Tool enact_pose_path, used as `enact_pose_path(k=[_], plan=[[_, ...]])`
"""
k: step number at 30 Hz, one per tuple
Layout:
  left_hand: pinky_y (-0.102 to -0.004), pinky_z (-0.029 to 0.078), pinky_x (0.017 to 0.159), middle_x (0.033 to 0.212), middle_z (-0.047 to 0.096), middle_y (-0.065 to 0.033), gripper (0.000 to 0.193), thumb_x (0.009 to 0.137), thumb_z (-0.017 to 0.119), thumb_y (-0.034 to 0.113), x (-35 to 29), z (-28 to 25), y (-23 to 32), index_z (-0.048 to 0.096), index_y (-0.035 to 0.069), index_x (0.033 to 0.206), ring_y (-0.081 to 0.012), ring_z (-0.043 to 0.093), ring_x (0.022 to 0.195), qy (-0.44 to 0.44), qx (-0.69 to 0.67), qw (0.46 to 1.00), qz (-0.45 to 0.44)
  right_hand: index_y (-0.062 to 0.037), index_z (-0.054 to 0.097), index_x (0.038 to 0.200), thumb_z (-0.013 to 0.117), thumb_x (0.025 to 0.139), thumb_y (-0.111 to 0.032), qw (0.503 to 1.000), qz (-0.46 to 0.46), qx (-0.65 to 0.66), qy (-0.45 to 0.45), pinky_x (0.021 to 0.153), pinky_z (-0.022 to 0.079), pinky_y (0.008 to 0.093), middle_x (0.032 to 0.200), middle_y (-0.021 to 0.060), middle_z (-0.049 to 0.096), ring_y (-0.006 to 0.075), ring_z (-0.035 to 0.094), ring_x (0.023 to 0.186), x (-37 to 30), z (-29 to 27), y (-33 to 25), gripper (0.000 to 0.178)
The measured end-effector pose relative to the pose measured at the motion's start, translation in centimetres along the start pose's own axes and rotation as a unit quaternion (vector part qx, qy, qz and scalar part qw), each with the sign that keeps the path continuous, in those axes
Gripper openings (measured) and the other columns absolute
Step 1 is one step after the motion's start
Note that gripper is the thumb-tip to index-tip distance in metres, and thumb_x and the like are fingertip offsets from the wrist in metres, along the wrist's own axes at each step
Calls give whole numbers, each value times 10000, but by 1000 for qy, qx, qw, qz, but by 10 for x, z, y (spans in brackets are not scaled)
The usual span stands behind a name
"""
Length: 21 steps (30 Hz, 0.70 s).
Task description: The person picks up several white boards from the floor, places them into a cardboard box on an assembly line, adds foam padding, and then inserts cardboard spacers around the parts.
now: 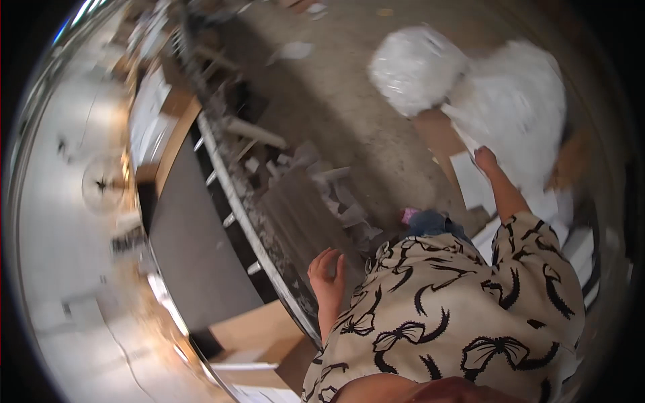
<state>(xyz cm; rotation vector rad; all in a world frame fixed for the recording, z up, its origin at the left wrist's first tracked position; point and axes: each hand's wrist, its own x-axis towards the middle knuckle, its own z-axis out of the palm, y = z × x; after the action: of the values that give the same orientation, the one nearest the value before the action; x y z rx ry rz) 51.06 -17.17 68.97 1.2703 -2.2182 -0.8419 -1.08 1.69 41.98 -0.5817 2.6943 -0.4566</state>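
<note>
My right hand (pixel 485 160) reaches out to the right with its fingers curled closed. It is at the edge of a large white plastic bag (pixel 527 107), beside a flat white sheet (pixel 472 185). What its fingers hold, if anything, is hidden. Touching nothing that I can see, my left hand (pixel 327 274) hangs low near my waist, thumb and fingers apart. A second full, rounded white plastic bag (pixel 416 67) sits just beyond the large one. Brown cardboard (pixel 435 132) shows below these bags.
Along my left runs a conveyor with a dark belt (pixel 195 235) and metal side rail (pixel 235 195). An open cardboard box (pixel 259 329) stands at its near end, and further boxes (pixel 176 131) at its far part. Paper and plastic scraps (pixel 339 195) litter the floor beside it.
</note>
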Motion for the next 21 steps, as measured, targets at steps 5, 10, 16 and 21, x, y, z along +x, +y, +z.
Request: enact_pose_path(k=[5, 10, 16, 21], plan=[[-380, 468, 793, 976, 637, -140, 188, 797, 683, 133, 31, 15, -30, 645, 32, 950, -325, 598, 903, -122, -11, 989, 78, 0, 598, 828, 510, 819, -274, 996, 35, -68, -44, 788, 467, 448, 891, 200, 608, 385, 581, 867, -166, -15, 109, 289], [-380, 481, 741, 911, 633, -153, 209, 785, 694, 152, 44, 133, -7, 633, 22, 937, -328, 606, 851, -239, -31, 956, 165, 4, 656, 831, 532, 765, -253, 948, 203, -128, -209, 777, 481, 462, 901, 202, 645, 366, 615, 870, -359, 20, 251, 293], [-375, 480, 679, 898, 645, -143, 232, 756, 706, 180, -4, 176, -49, 651, 40, 933, -296, 603, 727, -345, -28, 907, 239, -92, 680, 892, 630, 719, -323, 832, 416, 41, -364, 789, 496, 411, 963, 150, 661, 338, 616, 899, -489, -22, 182, 293], [-374, 482, 735, 925, 653, -162, 302, 759, 703, 269, -32, 235, -9, 668, 51, 963, -311, 621, 829, -491, 20, 835, 246, -45, 660, 931, 572, 747, -309, 928, 341, 142, -54, 773, 498, 401, 934, 193, 649, 355, 619, 862, -513, -3, 208, 333]])
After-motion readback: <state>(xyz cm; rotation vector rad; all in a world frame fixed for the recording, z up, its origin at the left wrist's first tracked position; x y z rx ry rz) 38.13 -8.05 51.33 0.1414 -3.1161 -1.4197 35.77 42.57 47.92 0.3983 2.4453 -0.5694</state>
